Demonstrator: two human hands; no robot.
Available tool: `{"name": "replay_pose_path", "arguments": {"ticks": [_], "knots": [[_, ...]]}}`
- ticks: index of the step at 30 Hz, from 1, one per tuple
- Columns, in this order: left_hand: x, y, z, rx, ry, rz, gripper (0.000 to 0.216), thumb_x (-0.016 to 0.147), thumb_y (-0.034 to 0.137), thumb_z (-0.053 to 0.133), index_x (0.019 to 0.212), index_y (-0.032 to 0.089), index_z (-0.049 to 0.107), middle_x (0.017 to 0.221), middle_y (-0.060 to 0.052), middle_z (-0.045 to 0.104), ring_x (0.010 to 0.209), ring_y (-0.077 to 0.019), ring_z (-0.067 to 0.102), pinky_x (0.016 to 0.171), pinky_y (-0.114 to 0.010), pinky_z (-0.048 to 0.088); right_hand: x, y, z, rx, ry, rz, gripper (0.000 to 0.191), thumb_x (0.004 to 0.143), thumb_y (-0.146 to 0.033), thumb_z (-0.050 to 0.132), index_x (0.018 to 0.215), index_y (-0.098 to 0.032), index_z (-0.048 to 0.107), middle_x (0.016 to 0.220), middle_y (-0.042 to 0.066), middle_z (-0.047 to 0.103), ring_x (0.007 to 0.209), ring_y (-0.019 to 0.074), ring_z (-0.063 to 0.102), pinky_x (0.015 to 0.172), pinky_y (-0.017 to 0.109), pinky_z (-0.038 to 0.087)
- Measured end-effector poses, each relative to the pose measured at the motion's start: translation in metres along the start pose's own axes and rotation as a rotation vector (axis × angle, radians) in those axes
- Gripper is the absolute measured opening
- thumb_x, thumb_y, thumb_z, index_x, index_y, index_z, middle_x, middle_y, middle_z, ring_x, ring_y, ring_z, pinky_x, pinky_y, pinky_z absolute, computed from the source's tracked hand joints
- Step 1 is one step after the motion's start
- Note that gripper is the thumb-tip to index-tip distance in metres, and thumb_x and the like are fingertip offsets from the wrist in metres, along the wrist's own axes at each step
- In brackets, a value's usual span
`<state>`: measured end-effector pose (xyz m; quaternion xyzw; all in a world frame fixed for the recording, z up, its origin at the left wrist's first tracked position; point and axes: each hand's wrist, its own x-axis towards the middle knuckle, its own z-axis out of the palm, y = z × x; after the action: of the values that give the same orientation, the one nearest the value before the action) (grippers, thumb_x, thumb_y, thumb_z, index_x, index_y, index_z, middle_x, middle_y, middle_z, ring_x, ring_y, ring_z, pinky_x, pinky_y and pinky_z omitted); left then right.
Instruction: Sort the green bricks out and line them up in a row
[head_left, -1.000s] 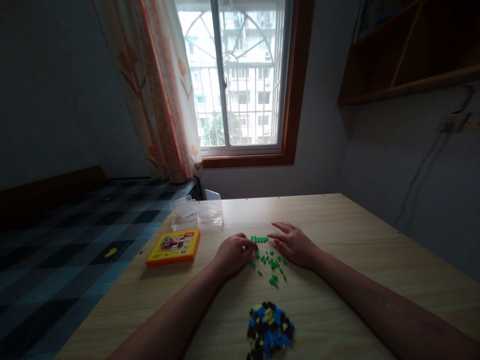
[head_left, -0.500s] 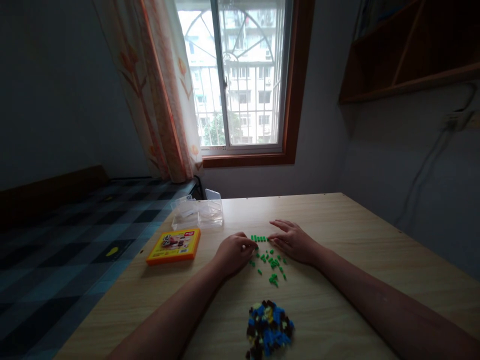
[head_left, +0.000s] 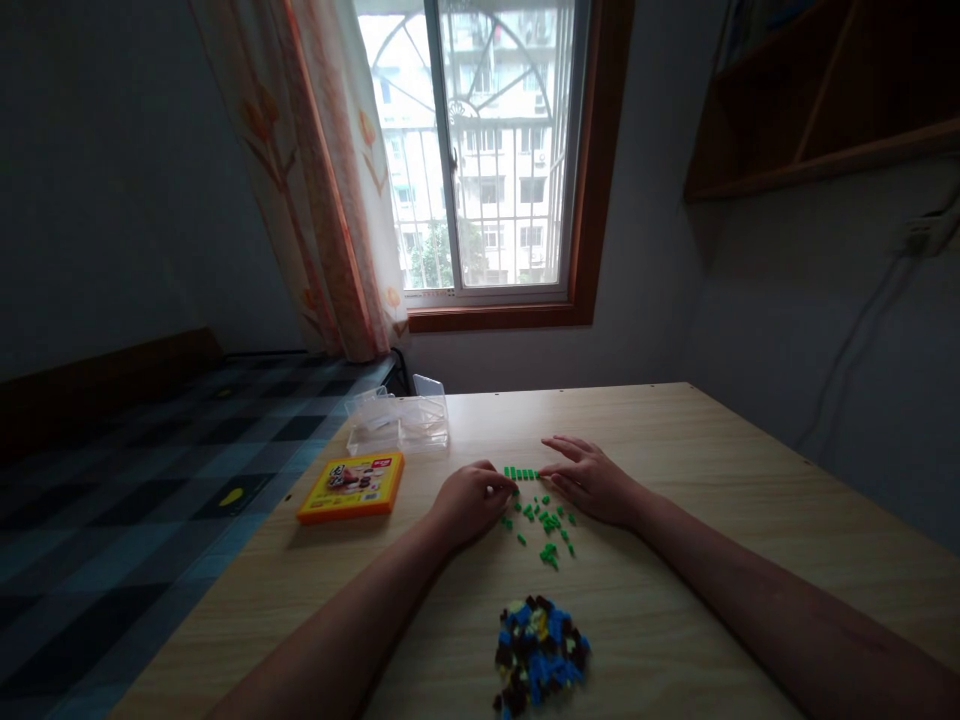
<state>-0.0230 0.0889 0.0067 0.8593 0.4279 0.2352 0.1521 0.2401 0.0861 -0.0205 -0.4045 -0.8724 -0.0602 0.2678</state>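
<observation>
A short row of small green building blocks (head_left: 521, 474) stands on the table between my two hands. At its left end is my left hand (head_left: 472, 502), thumb and forefinger pinched together, with a bit of green showing at the fingertips. My right hand (head_left: 592, 482) rests on the table with its fingers spread; one fingertip touches or nearly touches the row's right end. Loose green blocks (head_left: 551, 522) lie scattered just in front of the row. Nearer to me is a heap of blue, dark brown and yellowish blocks (head_left: 544, 655).
On the left of the wooden table (head_left: 660, 620) lies a yellow-orange box (head_left: 352, 488). Behind it stands a clear plastic divided container (head_left: 397, 425). A bed with a checked cover (head_left: 150, 480) adjoins the left side. A window (head_left: 495, 170) is beyond the far edge.
The camera view has shifted slightly. Both hands keep nearly the same places at the row, and the blocks look unmoved.
</observation>
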Motion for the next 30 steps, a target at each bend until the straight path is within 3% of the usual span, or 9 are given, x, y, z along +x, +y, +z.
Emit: {"name": "replay_pose_path", "arguments": {"ticks": [30], "knots": [[0.0004,0.0005,-0.0011,-0.001,-0.015,-0.005,0.026,0.084,0.030,0.057,0.096,0.026,0.080,0.092,-0.004,0.070,0.069,-0.0131,0.060,0.069,-0.024,0.045,-0.0008,-0.0045,0.0000,0.072,0.005,0.008,0.031,0.098,-0.033,0.047,0.116,-0.028,0.072,0.145,0.008,0.050,0.134,0.0296,0.045,0.109,0.052,0.040]]}}
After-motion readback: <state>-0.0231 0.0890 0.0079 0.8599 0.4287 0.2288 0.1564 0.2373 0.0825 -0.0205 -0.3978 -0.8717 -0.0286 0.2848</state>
